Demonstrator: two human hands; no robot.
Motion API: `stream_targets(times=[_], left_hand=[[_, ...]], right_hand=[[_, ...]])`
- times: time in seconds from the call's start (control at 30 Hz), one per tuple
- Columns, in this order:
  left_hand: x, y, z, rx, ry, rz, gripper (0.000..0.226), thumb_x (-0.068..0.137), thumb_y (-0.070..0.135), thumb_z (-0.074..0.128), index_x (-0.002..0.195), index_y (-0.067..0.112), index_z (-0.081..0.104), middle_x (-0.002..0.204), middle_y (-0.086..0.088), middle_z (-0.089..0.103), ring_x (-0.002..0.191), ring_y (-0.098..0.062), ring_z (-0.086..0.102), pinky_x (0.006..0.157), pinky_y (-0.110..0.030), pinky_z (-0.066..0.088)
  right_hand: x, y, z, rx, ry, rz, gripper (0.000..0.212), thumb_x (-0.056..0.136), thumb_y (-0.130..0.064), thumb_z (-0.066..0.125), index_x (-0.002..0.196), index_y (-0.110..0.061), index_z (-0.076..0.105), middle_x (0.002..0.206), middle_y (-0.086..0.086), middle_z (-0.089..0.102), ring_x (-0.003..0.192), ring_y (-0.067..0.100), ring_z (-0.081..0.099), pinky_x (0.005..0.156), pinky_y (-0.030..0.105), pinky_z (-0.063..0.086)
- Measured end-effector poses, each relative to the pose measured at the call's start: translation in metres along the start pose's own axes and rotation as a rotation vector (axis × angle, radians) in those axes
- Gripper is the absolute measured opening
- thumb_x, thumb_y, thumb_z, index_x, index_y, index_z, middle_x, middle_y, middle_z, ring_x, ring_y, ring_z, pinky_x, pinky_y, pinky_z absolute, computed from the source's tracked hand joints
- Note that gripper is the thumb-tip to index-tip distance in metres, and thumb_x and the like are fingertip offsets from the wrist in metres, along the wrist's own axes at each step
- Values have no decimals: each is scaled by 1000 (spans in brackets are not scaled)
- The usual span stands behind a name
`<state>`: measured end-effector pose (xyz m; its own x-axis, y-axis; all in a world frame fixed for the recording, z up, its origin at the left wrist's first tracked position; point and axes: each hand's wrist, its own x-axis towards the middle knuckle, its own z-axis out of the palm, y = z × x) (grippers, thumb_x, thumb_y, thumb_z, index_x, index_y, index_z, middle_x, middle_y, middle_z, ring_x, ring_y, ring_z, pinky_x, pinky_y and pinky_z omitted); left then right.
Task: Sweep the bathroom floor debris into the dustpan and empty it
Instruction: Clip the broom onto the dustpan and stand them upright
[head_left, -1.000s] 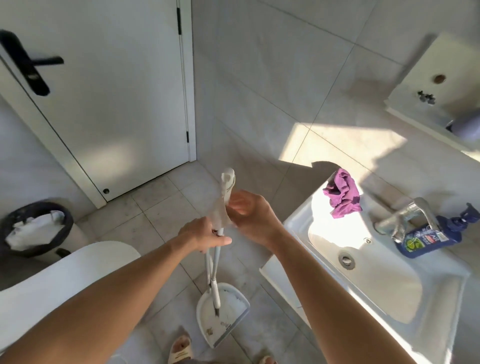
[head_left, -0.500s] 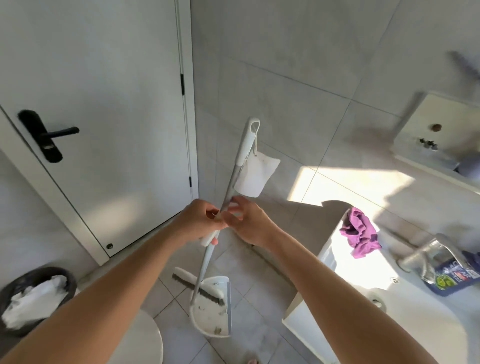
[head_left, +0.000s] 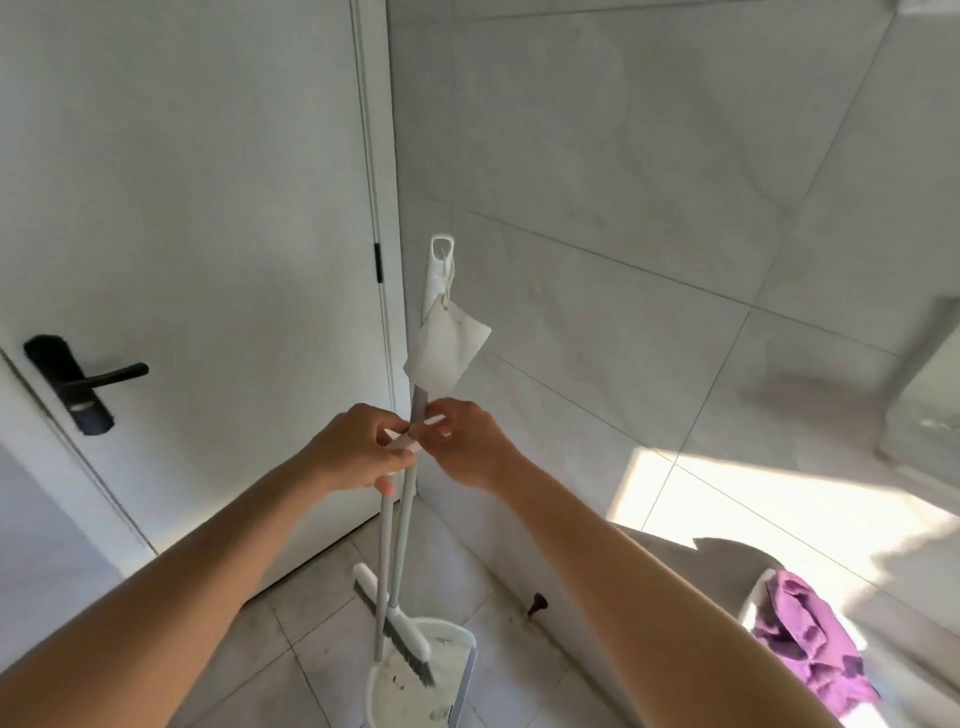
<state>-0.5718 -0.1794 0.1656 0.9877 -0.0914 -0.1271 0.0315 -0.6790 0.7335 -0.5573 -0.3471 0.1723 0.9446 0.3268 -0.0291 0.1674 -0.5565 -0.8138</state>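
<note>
Two hands (head_left: 363, 449) (head_left: 467, 441) on broom (head_left: 402, 525), tag (head_left: 447, 351) blank

A white door (head_left: 208, 208) with black handle (head_left: 83, 384); purple cloth (head_left: 810, 649) on the sink edge (head_left: 753, 597).

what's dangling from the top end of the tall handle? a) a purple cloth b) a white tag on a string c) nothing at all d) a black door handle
b: a white tag hangs by a string from the loop at the top of the handle, above the left hand and right hand that grip the poles.
</note>
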Motion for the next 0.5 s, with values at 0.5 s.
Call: stream_targets(times=[0.5], left_hand=[[181,-55,-42,-3,-18,-37,43,82,65,58,104,29,64,81,3,72,54,-21,71,56,-25,51]], right_hand=[[181,5,4,-33,-23,-36,38,89,-40,64,123,-27,56,102,-2,71,84,7,66,64,18,47]])
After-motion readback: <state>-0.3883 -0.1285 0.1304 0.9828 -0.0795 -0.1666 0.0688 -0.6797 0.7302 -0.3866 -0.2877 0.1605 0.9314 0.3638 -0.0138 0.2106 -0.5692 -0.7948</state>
